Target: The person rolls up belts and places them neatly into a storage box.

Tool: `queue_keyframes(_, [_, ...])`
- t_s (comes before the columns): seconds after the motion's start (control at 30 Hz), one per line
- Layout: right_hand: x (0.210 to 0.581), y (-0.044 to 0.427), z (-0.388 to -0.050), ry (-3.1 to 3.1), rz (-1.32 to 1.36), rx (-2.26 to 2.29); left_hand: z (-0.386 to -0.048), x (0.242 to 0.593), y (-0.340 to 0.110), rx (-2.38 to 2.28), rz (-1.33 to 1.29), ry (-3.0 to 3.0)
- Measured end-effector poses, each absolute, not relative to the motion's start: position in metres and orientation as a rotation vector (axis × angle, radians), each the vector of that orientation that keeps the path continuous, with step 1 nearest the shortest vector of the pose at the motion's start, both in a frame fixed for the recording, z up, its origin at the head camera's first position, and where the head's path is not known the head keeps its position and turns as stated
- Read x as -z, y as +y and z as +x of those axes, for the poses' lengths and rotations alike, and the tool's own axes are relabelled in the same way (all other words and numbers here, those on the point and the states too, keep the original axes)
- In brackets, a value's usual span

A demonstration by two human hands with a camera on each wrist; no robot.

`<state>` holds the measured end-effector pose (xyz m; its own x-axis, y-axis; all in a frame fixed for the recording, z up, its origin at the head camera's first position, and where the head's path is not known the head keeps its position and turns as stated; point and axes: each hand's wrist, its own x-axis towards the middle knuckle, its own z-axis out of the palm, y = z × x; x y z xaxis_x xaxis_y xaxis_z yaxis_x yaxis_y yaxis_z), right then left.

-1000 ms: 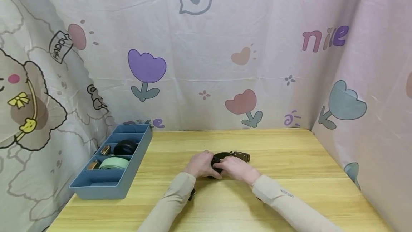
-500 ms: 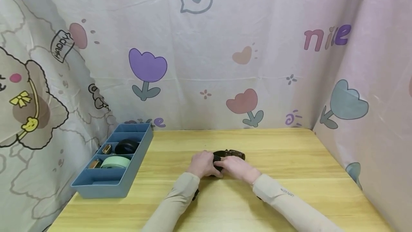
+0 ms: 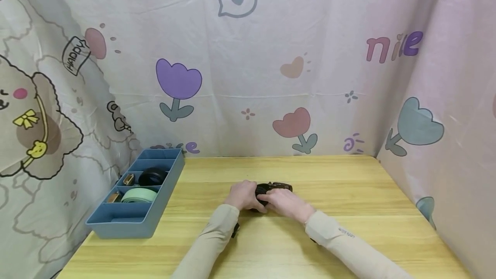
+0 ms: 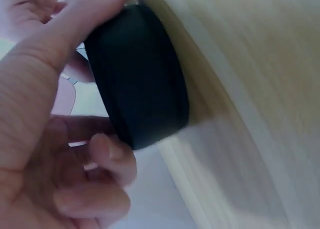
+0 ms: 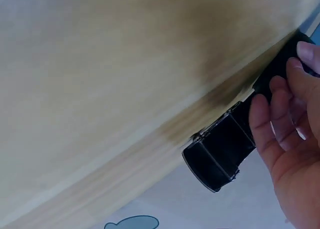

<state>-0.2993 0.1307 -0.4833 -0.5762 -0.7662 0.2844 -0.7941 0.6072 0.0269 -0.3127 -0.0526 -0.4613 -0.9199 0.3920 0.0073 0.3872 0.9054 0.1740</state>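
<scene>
A black belt (image 3: 261, 190), wound into a coil, stands on edge at the middle of the table between both hands. My left hand (image 3: 242, 196) grips the coil from the left; in the left wrist view its thumb lies along the upper part of the dark roll (image 4: 140, 79). From the right, my right hand (image 3: 288, 204) holds the strap close to the coil. The shiny dark buckle (image 5: 215, 151) sticks out past the right fingers in the right wrist view. Much of the coil is hidden behind the hands in the head view.
A blue-grey divided box (image 3: 160, 210) stands at the left of the wooden table (image 3: 329, 244). Its compartments hold a black rolled belt (image 3: 153, 177), a pale green rolled belt (image 3: 138, 195) and gold buckles. A printed curtain (image 3: 248, 46) hangs behind.
The buckle end has drawn left, closer to the coil, and less loose strap shows. Both hands stay in nearly the same place on the belt.
</scene>
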Motion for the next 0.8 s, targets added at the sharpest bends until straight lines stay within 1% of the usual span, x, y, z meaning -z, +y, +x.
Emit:
queue_keyframes(0.2, [0.482,0.132,-0.301,-2.522,1.240,-0.107,-0.316,0.461,-0.058,-0.228,0.751,2.995])
queue_keyframes(0.37, [0.481,0.133,-0.305,-2.544,1.250,-0.154,-0.314,0.462,-0.058,-0.245,0.677,3.014])
queue_keyframes(0.57, [0.481,0.143,-0.315,-2.608,1.087,-0.273,-0.310,0.461,-0.054,-0.217,0.603,3.059])
queue_keyframes(0.8, [0.482,0.147,-0.317,-2.755,1.015,-0.491,-0.309,0.462,-0.051,-0.235,0.562,3.111])
